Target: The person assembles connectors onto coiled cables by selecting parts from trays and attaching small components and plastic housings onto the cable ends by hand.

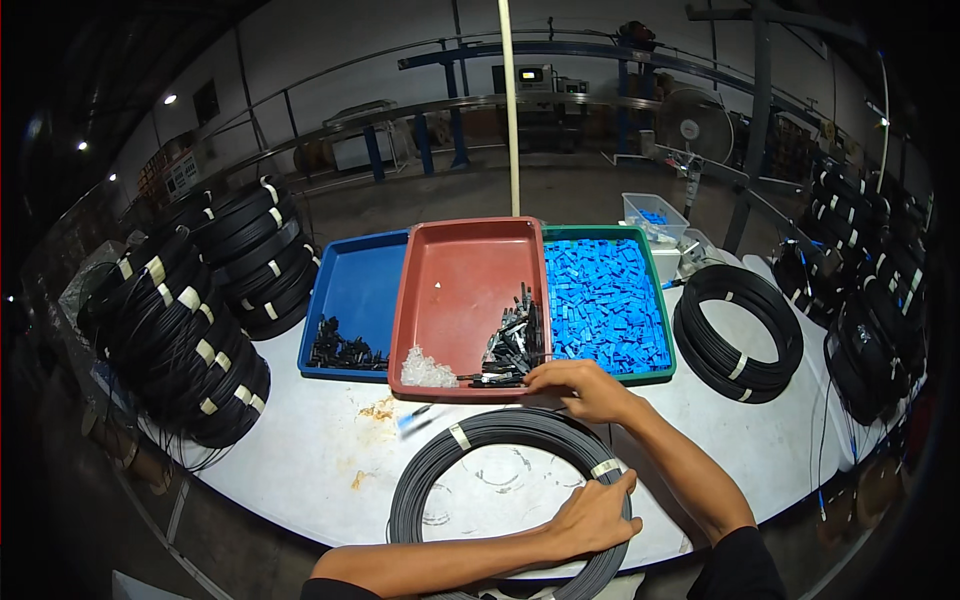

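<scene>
A coil of black cable (420, 465), bound with pale tape bands, lies flat in front of me on the white table. My left hand (597, 515) is closed around its right side, just below a tape band. Beyond the coil, my right hand (580, 388) is at the near right corner of the red tray (460, 280), fingers bent and pressed together; what they hold, if anything, is hidden. Small black parts (512, 340) and clear plastic pieces (428, 370) lie in that tray. A blurred blue-tipped cable end (412, 422) sticks out left of the coil.
A blue tray (355, 280) with black parts stands left of the red one; a green tray (660, 300) full of blue clips (605, 305) stands right. Stacked coils (180, 340) rise at the left. Another coil (740, 345) and a clear tub (645, 210) are at the right.
</scene>
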{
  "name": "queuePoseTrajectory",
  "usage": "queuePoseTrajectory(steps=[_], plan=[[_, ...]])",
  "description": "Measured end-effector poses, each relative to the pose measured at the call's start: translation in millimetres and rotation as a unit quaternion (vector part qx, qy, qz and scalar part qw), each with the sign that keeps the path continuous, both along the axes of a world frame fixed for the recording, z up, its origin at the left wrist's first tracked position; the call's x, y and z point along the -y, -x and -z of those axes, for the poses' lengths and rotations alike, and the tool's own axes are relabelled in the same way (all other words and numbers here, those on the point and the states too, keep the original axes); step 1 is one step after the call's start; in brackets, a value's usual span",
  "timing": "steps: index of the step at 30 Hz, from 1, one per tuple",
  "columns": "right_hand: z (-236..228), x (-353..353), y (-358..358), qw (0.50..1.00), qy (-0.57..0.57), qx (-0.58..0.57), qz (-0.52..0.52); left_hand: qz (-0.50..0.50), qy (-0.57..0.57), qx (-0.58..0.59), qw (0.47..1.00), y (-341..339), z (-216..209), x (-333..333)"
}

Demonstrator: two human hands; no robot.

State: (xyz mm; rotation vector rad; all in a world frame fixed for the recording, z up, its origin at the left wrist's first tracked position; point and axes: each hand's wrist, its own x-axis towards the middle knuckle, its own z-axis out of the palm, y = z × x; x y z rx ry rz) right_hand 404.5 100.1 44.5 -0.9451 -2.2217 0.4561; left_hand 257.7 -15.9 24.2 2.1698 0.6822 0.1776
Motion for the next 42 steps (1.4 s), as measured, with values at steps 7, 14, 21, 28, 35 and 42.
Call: queuePoseTrajectory(steps=[7,14,21,28,35,42], plan=[[0.1,53.9,-23.8,0.974,0.072,-0.163,0.141,-0.011,-0.008,0.060,0.998,5.6,-34.9,4.9],[-14.0,130.0,9.0,0.626,0.308,-0.686,0.208,-0.005,0.062,0.224,0.972,41.6,-129.2,16.9],[20.5,102.2,1.8,0.818,0.217,-0.464,0.260,0.084,0.304,0.444,0.839,96.5,-177.5,8.4],[66.7,113.1,-24.8,0.908,0.123,-0.057,0.396,0.053,0.599,0.574,0.556,159.3,-128.1,-22.3],[41.9,124.9,-0.2,0.869,0.091,0.070,0.481,-0.012,0.494,0.487,0.720,241.2,-57.6,-95.5],[45.5,135.9,-12.4,0.798,0.080,0.093,0.591,-0.255,0.346,0.332,0.839,269.3,-19.9,-99.5]])
